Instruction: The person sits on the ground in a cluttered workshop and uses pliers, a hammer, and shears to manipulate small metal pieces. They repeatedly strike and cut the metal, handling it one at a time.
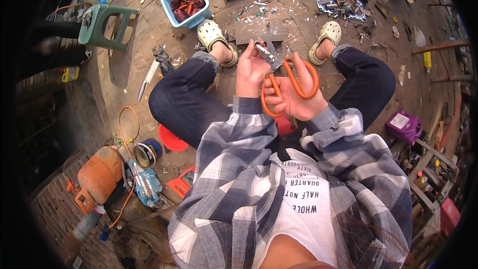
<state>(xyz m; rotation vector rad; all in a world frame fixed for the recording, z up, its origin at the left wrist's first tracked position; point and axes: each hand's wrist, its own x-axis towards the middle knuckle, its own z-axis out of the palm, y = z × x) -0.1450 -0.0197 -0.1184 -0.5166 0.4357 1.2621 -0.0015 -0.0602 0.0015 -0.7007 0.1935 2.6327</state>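
A pair of scissors with large orange loop handles (312,87) is held in front of me, between my knees. My right hand (304,103) is closed on the handles, its fingers around the left loop and its thumb by the right one. The grey blades point away from me. My left hand (251,72) is beside the blades, its fingertips pinching a shiny slotted metal piece (267,54). Whether that piece belongs to the scissors I cannot tell. Beyond the hands, a flat metal plate (249,32) lies on the ground.
A blue basin (167,6) of reddish pieces stands by my left shoe. A knife (148,77) lies left of my knee, near a green stool (92,35). Metal parts (343,6) are scattered at far right. An orange gas cylinder (99,172) and purple jug (404,125) flank me.
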